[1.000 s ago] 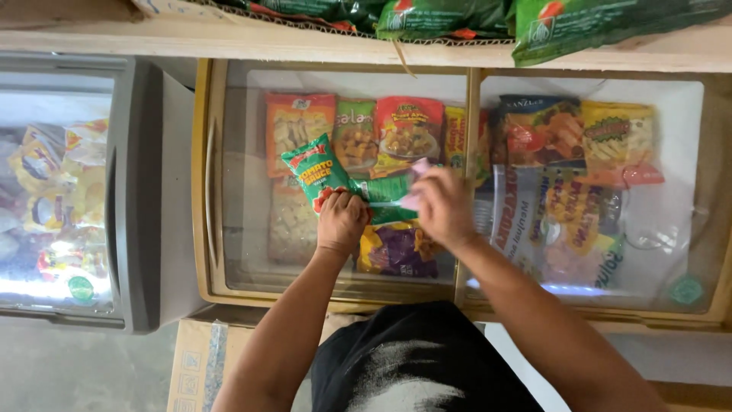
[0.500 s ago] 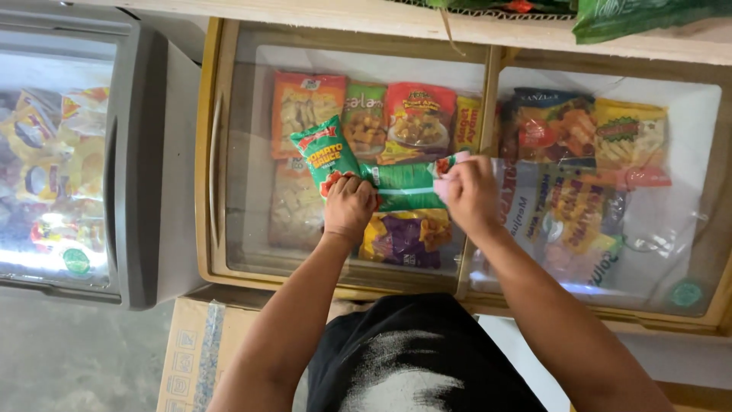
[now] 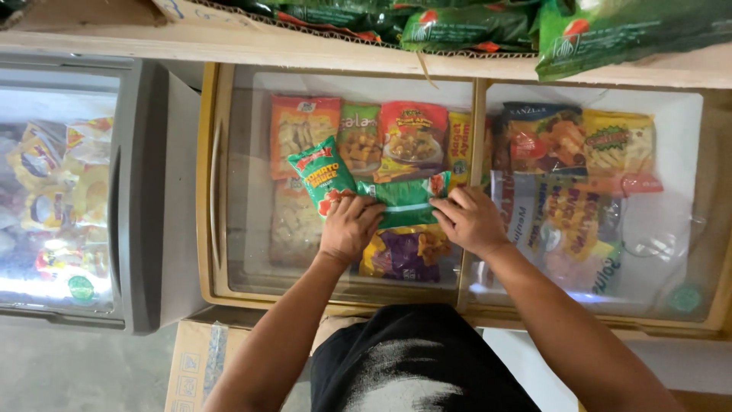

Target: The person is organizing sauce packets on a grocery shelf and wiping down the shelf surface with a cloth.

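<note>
In the head view, both bare hands meet at the centre of the frame on top of a chest freezer (image 3: 215,229) with a wooden-coloured rim and sliding glass lids. The left hand (image 3: 349,227) is closed on the lower corner of a green sauce pouch (image 3: 324,175), which tilts up and to the left above it, and its fingers also rest on the left end of a flat green packet (image 3: 408,202). The right hand (image 3: 471,221) pinches the right end of that same green packet, fingers curled over its edge, so the packet is stretched level between the two hands, lying on the glass just left of the central lid frame. Just below the packet, under the glass, lies a purple and yellow bag (image 3: 404,255); above it sit orange, green and red frozen-food bags (image 3: 358,137). At the left edge of the frame stands a second, grey-framed freezer (image 3: 141,198), and along the top edge a shelf (image 3: 305,47) carries dark green bags (image 3: 473,27).
</note>
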